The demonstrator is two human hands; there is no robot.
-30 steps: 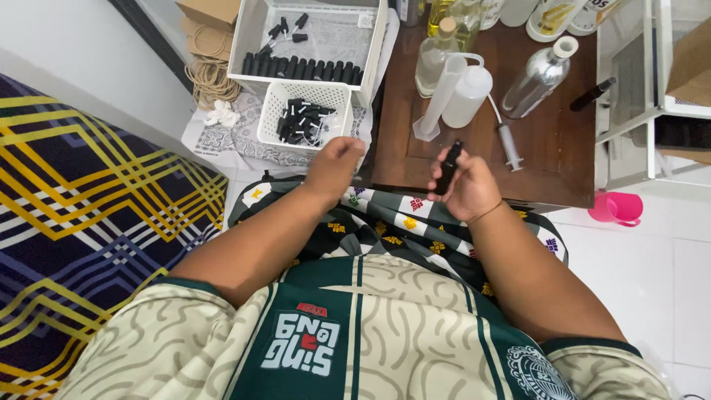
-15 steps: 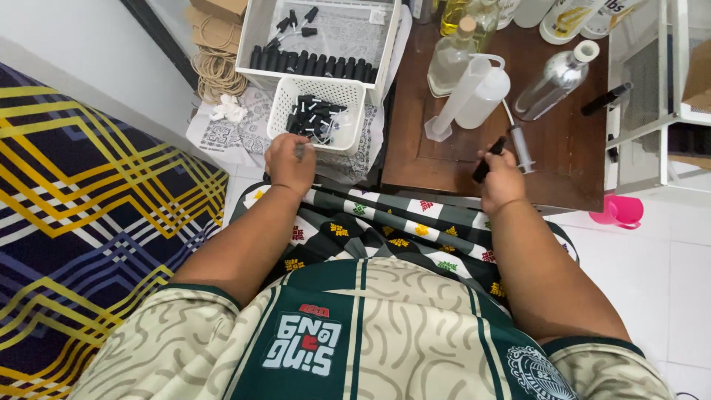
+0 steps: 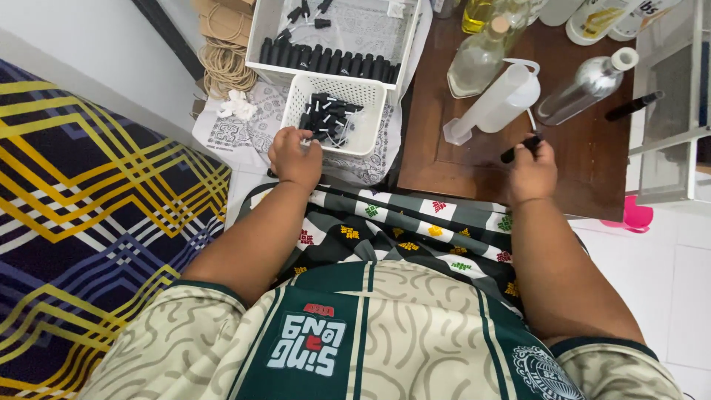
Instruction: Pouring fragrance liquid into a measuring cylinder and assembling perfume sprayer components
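On the floor, in front of the person's lap, sits a small white basket (image 3: 337, 111) of loose black caps (image 3: 326, 118). The left hand (image 3: 295, 154) rests at the basket's near left corner, fingers curled down over the rim; whether they already pinch a cap I cannot tell, since the fingertips are hidden. Just behind the basket stands a larger white tray (image 3: 333, 37) with a row of black vials (image 3: 329, 59) lined along its front edge.

The right hand (image 3: 532, 169) is over the brown table (image 3: 585, 170), closed narrowly on a slim black vial (image 3: 518, 148) held at a slant, its upper end just under the tip of a syringe (image 3: 532, 122). A plastic measuring jug (image 3: 496, 100) lies tilted just beyond it, with a metal bottle (image 3: 589, 85) to its right and a glass bottle (image 3: 481, 55) behind.

The step in hand looks like fetching a cap for the vial held by the right hand. The next move would call for a fine pinch on a single cap out of the tangled heap, then bringing both hands together so that cap and vial mouth line up squarely, keeping the vial upright enough not to spill.
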